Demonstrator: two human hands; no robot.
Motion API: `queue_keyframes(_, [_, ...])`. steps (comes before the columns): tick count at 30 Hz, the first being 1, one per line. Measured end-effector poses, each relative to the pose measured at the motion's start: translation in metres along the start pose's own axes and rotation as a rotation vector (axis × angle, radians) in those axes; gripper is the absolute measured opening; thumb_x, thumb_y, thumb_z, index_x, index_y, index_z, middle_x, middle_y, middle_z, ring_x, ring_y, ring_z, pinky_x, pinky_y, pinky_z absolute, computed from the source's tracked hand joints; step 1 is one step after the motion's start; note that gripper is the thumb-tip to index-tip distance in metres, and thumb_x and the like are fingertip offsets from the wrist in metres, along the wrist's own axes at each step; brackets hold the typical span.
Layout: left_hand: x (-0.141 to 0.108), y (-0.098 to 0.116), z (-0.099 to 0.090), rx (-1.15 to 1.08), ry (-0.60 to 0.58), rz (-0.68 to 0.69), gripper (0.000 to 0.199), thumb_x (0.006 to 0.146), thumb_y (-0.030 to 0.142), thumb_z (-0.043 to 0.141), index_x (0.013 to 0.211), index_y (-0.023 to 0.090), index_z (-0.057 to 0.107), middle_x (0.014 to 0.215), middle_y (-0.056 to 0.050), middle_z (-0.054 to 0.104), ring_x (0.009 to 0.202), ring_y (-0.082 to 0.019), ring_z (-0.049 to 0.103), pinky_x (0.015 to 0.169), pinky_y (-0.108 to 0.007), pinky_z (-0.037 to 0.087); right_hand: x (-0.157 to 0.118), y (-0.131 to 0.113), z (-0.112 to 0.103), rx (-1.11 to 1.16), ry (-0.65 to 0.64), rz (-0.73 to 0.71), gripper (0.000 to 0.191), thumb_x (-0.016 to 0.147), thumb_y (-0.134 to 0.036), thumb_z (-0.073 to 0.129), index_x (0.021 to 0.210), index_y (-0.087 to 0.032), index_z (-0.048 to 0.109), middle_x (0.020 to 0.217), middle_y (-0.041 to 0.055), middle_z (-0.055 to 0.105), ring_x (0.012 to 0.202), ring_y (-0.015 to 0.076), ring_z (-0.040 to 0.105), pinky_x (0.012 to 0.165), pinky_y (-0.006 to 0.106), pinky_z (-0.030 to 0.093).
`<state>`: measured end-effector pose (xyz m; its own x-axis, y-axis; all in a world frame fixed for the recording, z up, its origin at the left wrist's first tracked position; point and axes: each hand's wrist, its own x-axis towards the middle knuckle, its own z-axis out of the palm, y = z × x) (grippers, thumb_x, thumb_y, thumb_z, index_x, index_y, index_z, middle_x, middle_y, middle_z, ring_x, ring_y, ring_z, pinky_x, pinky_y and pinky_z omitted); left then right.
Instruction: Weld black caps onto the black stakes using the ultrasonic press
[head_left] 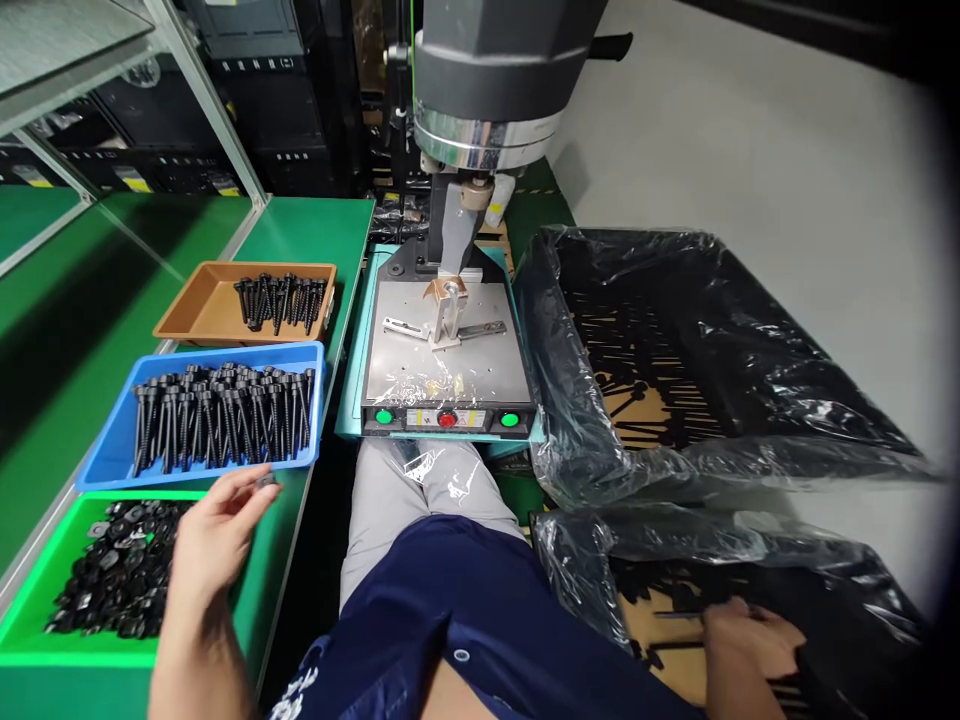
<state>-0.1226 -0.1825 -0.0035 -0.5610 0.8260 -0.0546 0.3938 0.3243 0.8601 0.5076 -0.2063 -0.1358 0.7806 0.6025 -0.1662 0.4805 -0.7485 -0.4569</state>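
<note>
My left hand (214, 535) pinches a small dark cap-like part (266, 481) between thumb and fingertips, just off the front right corner of the blue tray (319, 400). Several black threaded rods with round heads (225, 415) lie in that tray. Below my left forearm's side, the green tray (26, 625) holds a heap of small black caps (120, 570). Over at the lower right, my right hand (754, 640) is closed inside a plastic-lined box (577, 570); a thin dark rod (677, 615) extends leftward from its fingers. Its fingertips are partly hidden.
A press with a metal base plate (405, 370) stands ahead, its head (487, 90) above a small metal fixture (448, 310). Green and red buttons (447, 420) line its front. A brown tray (217, 305) holds more rods. Another lined box (652, 460) stands right.
</note>
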Motion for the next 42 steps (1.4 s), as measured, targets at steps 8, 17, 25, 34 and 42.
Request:
queue_keyframes(8, [0.022, 0.023, 0.092, -0.219, -0.373, 0.143, 0.036, 0.066, 0.039, 0.080, 0.097, 0.022, 0.077, 0.079, -0.001, 0.061, 0.065, -0.013, 0.054, 0.062, -0.027, 0.048, -0.011, -0.132, -0.029, 0.749, 0.372, -0.280, 0.050, 0.066, -0.056, 0.078, 0.101, -0.030, 0.053, 0.097, 0.0220, 0.066, 0.084, 0.0363, 0.071, 0.081, 0.055, 0.055])
queue_keyframes(17, [0.026, 0.068, 0.140, -0.492, -0.542, 0.235, 0.037, 0.069, 0.033, 0.082, 0.103, 0.018, 0.076, 0.084, -0.004, 0.065, 0.075, -0.016, 0.058, 0.074, -0.031, 0.048, -0.129, -0.281, 0.073, 0.798, -0.741, -0.964, 0.030, 0.082, -0.039, 0.070, 0.107, -0.022, 0.068, 0.101, 0.0069, 0.071, 0.091, 0.0198, 0.068, 0.088, 0.039, 0.056])
queue_keyframes(25, [0.020, 0.076, 0.143, -0.516, -0.591, 0.304, 0.032, 0.071, 0.033, 0.082, 0.099, 0.020, 0.077, 0.094, -0.007, 0.065, 0.085, -0.017, 0.060, 0.074, -0.030, 0.051, -0.161, -0.322, 0.091, 0.821, -0.934, -1.192, 0.025, 0.086, -0.031, 0.067, 0.110, -0.024, 0.072, 0.098, 0.0055, 0.067, 0.084, 0.0177, 0.064, 0.075, 0.032, 0.055])
queue_keyframes(34, [0.028, 0.066, 0.149, -0.497, -0.654, 0.292, 0.034, 0.070, 0.033, 0.082, 0.101, 0.021, 0.077, 0.096, -0.007, 0.066, 0.079, -0.016, 0.060, 0.067, -0.028, 0.050, -0.156, -0.326, 0.087, 0.809, -1.096, -1.056, 0.024, 0.082, -0.036, 0.072, 0.100, -0.021, 0.075, 0.089, 0.0051, 0.071, 0.072, 0.0164, 0.065, 0.067, 0.031, 0.055])
queue_keyframes(42, [0.032, 0.066, 0.152, -0.463, -0.699, 0.294, 0.032, 0.070, 0.032, 0.082, 0.100, 0.021, 0.078, 0.094, -0.007, 0.066, 0.078, -0.016, 0.060, 0.068, -0.029, 0.049, -0.149, -0.328, 0.093, 0.821, -1.394, -0.753, 0.038, 0.071, -0.043, 0.081, 0.096, -0.016, 0.072, 0.068, 0.0018, 0.068, 0.058, 0.0150, 0.063, 0.057, 0.030, 0.055])
